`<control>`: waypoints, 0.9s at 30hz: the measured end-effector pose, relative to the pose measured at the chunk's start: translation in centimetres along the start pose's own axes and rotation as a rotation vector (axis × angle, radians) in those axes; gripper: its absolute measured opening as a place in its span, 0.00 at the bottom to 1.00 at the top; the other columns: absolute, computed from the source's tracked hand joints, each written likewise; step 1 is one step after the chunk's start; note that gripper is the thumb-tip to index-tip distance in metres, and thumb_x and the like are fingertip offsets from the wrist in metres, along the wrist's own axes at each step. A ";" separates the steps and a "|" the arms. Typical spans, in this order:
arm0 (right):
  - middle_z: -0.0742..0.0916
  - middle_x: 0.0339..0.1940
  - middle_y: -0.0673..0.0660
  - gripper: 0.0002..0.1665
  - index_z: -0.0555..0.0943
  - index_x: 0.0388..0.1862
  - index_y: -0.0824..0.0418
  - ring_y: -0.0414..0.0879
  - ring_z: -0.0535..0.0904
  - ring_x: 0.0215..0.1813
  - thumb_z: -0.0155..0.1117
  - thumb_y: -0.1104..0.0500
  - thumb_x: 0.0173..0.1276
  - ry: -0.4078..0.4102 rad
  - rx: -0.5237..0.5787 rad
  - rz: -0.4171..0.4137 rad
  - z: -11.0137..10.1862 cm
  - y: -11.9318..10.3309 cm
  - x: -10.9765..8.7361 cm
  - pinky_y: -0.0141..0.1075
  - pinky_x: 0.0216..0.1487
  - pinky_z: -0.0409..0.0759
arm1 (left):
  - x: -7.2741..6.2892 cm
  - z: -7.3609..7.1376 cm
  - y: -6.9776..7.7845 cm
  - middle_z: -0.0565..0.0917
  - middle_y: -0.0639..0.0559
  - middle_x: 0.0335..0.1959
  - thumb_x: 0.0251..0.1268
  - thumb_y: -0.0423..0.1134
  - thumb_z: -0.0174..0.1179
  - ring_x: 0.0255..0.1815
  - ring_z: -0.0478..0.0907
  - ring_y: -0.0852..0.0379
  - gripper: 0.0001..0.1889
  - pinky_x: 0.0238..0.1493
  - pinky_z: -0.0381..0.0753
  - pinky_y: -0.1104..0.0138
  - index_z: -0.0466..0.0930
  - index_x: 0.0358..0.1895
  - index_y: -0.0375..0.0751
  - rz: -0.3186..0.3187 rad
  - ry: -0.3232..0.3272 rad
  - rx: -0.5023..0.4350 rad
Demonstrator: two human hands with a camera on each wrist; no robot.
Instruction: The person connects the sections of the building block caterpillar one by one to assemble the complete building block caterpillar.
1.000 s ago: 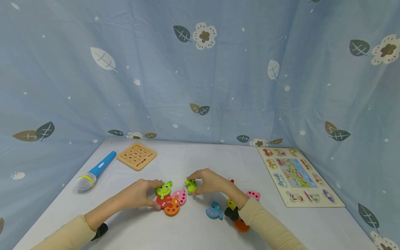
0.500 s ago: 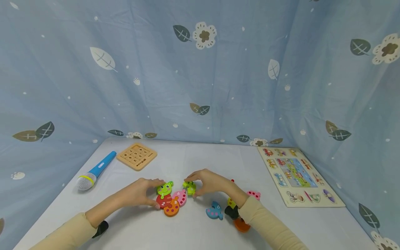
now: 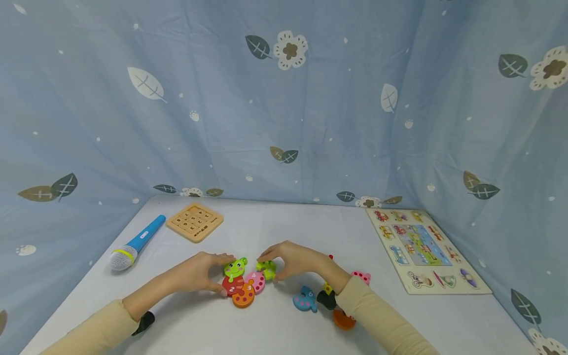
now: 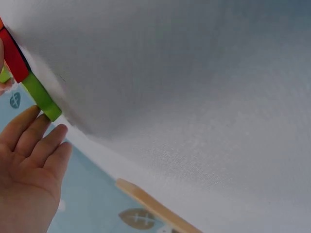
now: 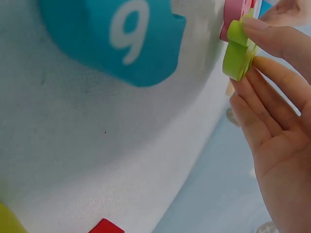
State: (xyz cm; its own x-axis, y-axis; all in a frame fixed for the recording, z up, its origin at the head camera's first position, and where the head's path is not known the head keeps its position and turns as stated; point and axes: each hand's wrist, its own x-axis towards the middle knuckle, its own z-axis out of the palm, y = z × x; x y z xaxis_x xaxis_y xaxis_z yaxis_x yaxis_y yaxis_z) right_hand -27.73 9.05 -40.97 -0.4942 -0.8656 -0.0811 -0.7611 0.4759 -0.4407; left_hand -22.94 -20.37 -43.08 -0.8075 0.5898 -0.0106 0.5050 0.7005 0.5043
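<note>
Several caterpillar puzzle pieces lie joined on the table: a green smiling head (image 3: 234, 268), a red piece with a 2 (image 3: 231, 288), an orange piece with a 3 (image 3: 243, 298) and a pink piece with a 4 (image 3: 256, 282). My left hand (image 3: 195, 274) holds this chain by its left side, fingers at the head and thumb by the red piece. Between thumb and fingers, my right hand (image 3: 295, 260) pinches a green spotted puzzle piece (image 5: 237, 58) beside the pink one; whether they interlock cannot be told.
Right of centre lie a blue puzzle piece (image 3: 304, 299), an orange piece (image 3: 343, 320) and a pink piece (image 3: 361, 277), partly behind my right forearm. A toy microphone (image 3: 138, 241) and a wooden number board (image 3: 194, 222) stand back left. A picture puzzle board (image 3: 426, 251) lies right.
My right hand has slid the green spotted piece left, up to the pink piece. The left hand and its chain have hardly moved.
</note>
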 end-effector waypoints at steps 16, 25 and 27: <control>0.82 0.59 0.48 0.32 0.80 0.60 0.56 0.39 0.75 0.62 0.77 0.60 0.54 -0.041 -0.009 -0.033 -0.4 0.0 0.6 0.27 0.59 0.74 | 0.0 0.0 -0.2 0.74 0.45 0.64 0.41 0.64 0.71 0.67 0.67 0.41 0.45 0.65 0.67 0.46 0.75 0.64 0.41 0.003 0.000 -0.011; 0.83 0.58 0.46 0.31 0.81 0.59 0.55 0.38 0.75 0.61 0.78 0.59 0.54 -0.081 0.010 -0.001 -0.1 0.0 0.9 0.28 0.60 0.73 | 0.1 0.1 -0.3 0.74 0.44 0.65 0.41 0.64 0.71 0.68 0.67 0.41 0.45 0.65 0.67 0.46 0.75 0.64 0.41 0.001 -0.004 -0.017; 0.83 0.58 0.47 0.31 0.81 0.59 0.55 0.38 0.75 0.61 0.78 0.59 0.54 -0.083 0.009 -0.001 -0.1 -0.1 0.9 0.28 0.60 0.73 | 0.1 0.0 -0.3 0.74 0.45 0.65 0.41 0.64 0.71 0.68 0.67 0.41 0.45 0.65 0.67 0.46 0.75 0.64 0.41 -0.002 -0.005 -0.019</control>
State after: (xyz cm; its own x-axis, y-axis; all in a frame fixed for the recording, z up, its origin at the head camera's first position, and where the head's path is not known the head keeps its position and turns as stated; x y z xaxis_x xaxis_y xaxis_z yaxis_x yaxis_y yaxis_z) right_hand -28.16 8.27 -40.92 -0.4564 -0.8763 -0.1542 -0.7576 0.4736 -0.4492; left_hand -23.17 -20.49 -43.27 -0.8070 0.5903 -0.0161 0.4974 0.6942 0.5203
